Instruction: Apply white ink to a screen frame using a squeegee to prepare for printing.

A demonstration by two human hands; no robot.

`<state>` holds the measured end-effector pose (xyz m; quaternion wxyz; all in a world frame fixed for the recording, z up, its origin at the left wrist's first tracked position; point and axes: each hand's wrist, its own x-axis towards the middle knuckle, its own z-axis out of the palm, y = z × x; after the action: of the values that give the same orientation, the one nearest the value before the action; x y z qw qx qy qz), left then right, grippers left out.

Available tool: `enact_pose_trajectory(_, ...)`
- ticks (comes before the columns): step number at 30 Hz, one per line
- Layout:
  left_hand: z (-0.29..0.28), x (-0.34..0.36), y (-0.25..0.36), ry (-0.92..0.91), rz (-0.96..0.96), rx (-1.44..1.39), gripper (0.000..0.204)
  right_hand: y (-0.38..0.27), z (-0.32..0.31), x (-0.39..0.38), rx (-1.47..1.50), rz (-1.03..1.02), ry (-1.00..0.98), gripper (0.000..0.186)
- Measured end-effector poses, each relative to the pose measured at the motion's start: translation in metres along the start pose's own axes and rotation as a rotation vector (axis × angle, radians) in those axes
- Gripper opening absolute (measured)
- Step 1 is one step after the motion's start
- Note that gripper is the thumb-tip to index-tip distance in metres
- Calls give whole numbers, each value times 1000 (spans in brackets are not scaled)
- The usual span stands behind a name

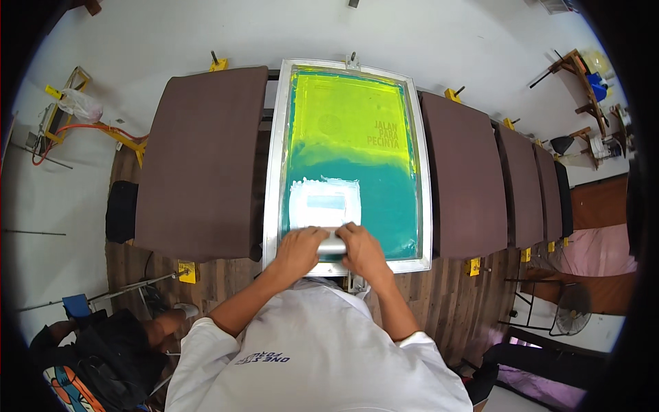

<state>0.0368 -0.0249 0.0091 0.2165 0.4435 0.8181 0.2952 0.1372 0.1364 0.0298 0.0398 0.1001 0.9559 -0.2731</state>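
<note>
A screen printing frame (273, 172) with a silver metal rim lies in front of me. Its mesh is yellow-green (336, 103) at the far part and teal (384, 192) nearer to me. At the near end, my left hand (300, 248) and my right hand (362, 251) are closed around the two ends of a silver squeegee (332, 244). Just beyond it, a patch of white ink (296, 206) spreads over the near left of the mesh. The squeegee's lower edge is hidden from me.
Brown fabric-covered boards stand left (206, 165) and right (467, 178) of the frame, with yellow clamps (187, 271) at their ends. Another person (117, 343) sits at the lower left. A fan (573, 309) stands at the right over the wooden floor (412, 302).
</note>
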Motion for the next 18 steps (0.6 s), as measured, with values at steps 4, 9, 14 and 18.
enact_pose_trajectory(4, 0, 38, -23, 270, 150, -8, 38, 16, 0, 43, -27, 23, 33, 45)
enact_pose_trajectory(9, 20, 20, -27, 157, 91, 39, 43, 14, 18, 22, -62, 29, 54, 58)
enact_pose_trajectory(14, 40, -30, -8, 61, 80, 162, 64, 4, 32, -34, -31, 17, 52, 59)
enact_pose_trajectory(18, 17, -23, -2, -3, 66, 26, 57, -7, 8, -23, -10, 71, -81, 50)
